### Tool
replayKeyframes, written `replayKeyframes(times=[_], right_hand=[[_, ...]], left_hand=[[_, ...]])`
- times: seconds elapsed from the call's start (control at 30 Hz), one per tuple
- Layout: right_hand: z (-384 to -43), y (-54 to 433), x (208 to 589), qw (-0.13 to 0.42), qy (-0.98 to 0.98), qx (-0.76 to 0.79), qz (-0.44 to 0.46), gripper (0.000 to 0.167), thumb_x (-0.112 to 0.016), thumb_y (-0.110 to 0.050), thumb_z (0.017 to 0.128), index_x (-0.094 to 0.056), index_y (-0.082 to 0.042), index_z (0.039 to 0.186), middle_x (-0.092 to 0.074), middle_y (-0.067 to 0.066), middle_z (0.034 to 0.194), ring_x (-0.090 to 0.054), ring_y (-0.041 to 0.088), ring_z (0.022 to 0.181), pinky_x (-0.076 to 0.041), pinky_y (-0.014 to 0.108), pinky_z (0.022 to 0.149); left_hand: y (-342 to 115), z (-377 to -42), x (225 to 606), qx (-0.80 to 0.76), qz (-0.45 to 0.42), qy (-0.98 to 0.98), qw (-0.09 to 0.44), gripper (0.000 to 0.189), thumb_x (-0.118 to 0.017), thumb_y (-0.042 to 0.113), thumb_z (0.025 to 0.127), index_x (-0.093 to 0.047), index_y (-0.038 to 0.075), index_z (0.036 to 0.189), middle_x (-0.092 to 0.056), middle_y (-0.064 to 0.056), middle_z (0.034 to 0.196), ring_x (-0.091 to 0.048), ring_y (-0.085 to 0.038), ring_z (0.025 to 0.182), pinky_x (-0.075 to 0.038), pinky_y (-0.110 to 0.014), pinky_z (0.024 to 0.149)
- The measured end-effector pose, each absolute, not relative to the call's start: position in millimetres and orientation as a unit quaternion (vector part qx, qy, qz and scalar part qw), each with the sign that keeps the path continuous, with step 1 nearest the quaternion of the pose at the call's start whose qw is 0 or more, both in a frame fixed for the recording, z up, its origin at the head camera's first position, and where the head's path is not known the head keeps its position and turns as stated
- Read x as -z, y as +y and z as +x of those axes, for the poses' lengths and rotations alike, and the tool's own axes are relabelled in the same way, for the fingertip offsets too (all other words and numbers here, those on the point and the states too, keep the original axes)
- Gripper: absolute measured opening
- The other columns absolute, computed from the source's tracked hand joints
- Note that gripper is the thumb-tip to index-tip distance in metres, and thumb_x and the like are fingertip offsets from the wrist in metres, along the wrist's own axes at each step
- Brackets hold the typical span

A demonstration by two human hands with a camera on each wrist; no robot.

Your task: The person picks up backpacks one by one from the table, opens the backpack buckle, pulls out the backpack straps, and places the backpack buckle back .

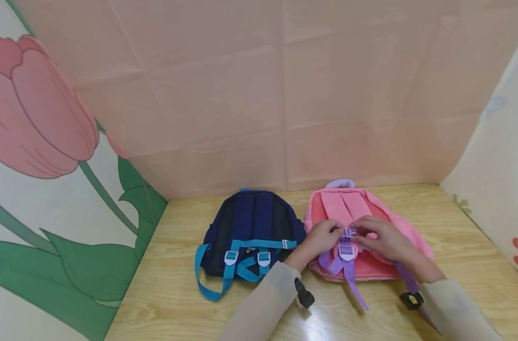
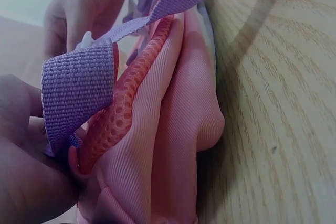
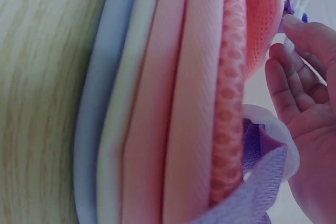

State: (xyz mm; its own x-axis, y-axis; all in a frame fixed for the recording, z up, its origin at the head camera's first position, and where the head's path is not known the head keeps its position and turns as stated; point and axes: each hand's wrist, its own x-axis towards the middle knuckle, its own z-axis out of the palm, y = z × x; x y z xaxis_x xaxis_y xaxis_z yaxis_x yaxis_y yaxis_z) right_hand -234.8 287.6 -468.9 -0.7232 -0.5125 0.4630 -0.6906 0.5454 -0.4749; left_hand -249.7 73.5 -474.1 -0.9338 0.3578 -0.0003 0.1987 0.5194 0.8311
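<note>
A pink backpack [image 1: 343,206] lies straps-up on the right part of the wood-grain table [image 1: 165,289], just beside a navy backpack [image 1: 265,215] on its left. Both hands work over the pink one: the left hand [image 1: 324,236] and the right hand [image 1: 381,237] pinch a small white buckle [image 1: 349,232] from either side — fingers narrow. Nearer lies a larger white buckle [image 1: 346,252] threaded with purple webbing [image 1: 349,273], its loose end trailing onto the near tabletop.
</note>
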Motion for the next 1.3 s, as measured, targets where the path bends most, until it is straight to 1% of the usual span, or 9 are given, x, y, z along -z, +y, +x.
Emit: replayKeyframes(times=[0.13, 0.27, 0.53, 0.77, 0.9, 1.03, 1.17, 1.3], right_hand=[[-234.7, 287.3, 468.0, 0.143, -0.867, -0.326, 0.349, 0.035, -0.081, 0.000, 0.082, -0.071, -0.015, 0.111, -0.068, -0.009, 0.099, -0.063, 0.001, 0.084, -0.055, 0.024, 0.075], [-234.1, 287.9, 468.1, 0.150, -0.867, -0.327, 0.345, 0.036, -0.082, 0.001, 0.081, -0.071, -0.015, 0.111, -0.068, -0.009, 0.099, -0.063, 0.001, 0.083, -0.055, 0.023, 0.075], [-233.5, 288.1, 468.2, 0.147, -0.865, -0.334, 0.344, 0.035, -0.082, 0.002, 0.081, -0.072, -0.013, 0.111, -0.069, -0.007, 0.098, -0.064, 0.001, 0.084, -0.056, 0.023, 0.075], [-232.7, 286.3, 467.8, 0.137, -0.872, -0.327, 0.339, 0.033, -0.081, 0.001, 0.082, -0.071, -0.013, 0.111, -0.069, -0.007, 0.099, -0.064, 0.001, 0.085, -0.057, 0.028, 0.075], [-231.7, 284.6, 467.7, 0.136, -0.879, -0.317, 0.330, 0.033, -0.081, -0.002, 0.084, -0.071, -0.014, 0.113, -0.068, -0.009, 0.098, -0.063, 0.000, 0.085, -0.057, 0.028, 0.075], [-231.4, 283.7, 468.5, 0.132, -0.882, -0.318, 0.321, 0.034, -0.080, -0.003, 0.084, -0.070, -0.012, 0.116, -0.068, -0.011, 0.096, -0.063, 0.000, 0.085, -0.056, 0.028, 0.075], [-231.1, 282.9, 468.5, 0.121, -0.885, -0.326, 0.310, 0.033, -0.079, -0.004, 0.086, -0.069, -0.012, 0.116, -0.068, -0.011, 0.095, -0.064, 0.001, 0.085, -0.057, 0.029, 0.075], [-230.8, 282.2, 467.9, 0.113, -0.887, -0.329, 0.303, 0.029, -0.079, -0.008, 0.087, -0.069, -0.014, 0.114, -0.069, -0.012, 0.094, -0.064, 0.001, 0.084, -0.057, 0.030, 0.075]], left_hand=[[71.7, -247.9, 472.5, -0.474, 0.150, 0.864, 0.085, 0.014, -0.060, 0.024, 0.103, -0.072, 0.016, 0.106, -0.065, 0.010, 0.093, -0.056, -0.003, 0.082, -0.046, -0.020, 0.078], [71.9, -247.3, 471.9, -0.476, 0.148, 0.863, 0.082, 0.014, -0.060, 0.024, 0.103, -0.072, 0.016, 0.105, -0.066, 0.010, 0.095, -0.056, -0.003, 0.084, -0.047, -0.020, 0.081], [72.7, -248.4, 472.4, -0.471, 0.155, 0.865, 0.078, 0.014, -0.060, 0.023, 0.103, -0.072, 0.016, 0.106, -0.066, 0.010, 0.094, -0.056, -0.002, 0.083, -0.047, -0.019, 0.080], [72.0, -249.2, 474.5, -0.480, 0.159, 0.859, 0.082, 0.015, -0.060, 0.023, 0.103, -0.072, 0.015, 0.107, -0.065, 0.011, 0.093, -0.055, -0.002, 0.082, -0.046, -0.019, 0.078], [69.2, -249.0, 476.5, -0.497, 0.173, 0.846, 0.086, 0.014, -0.066, 0.021, 0.098, -0.070, 0.016, 0.110, -0.064, 0.011, 0.093, -0.055, -0.001, 0.083, -0.047, -0.018, 0.078], [65.5, -248.6, 480.1, -0.516, 0.204, 0.828, 0.080, 0.026, -0.075, 0.018, 0.092, -0.066, 0.019, 0.116, -0.061, 0.013, 0.093, -0.055, 0.000, 0.084, -0.047, -0.017, 0.078], [64.6, -247.4, 481.7, -0.523, 0.215, 0.822, 0.063, 0.027, -0.079, 0.022, 0.090, -0.065, 0.022, 0.114, -0.060, 0.014, 0.091, -0.055, 0.000, 0.082, -0.048, -0.017, 0.074], [64.9, -245.9, 480.3, -0.512, 0.216, 0.830, 0.042, 0.024, -0.079, 0.026, 0.090, -0.067, 0.023, 0.110, -0.060, 0.015, 0.088, -0.056, 0.001, 0.079, -0.048, -0.016, 0.072]])
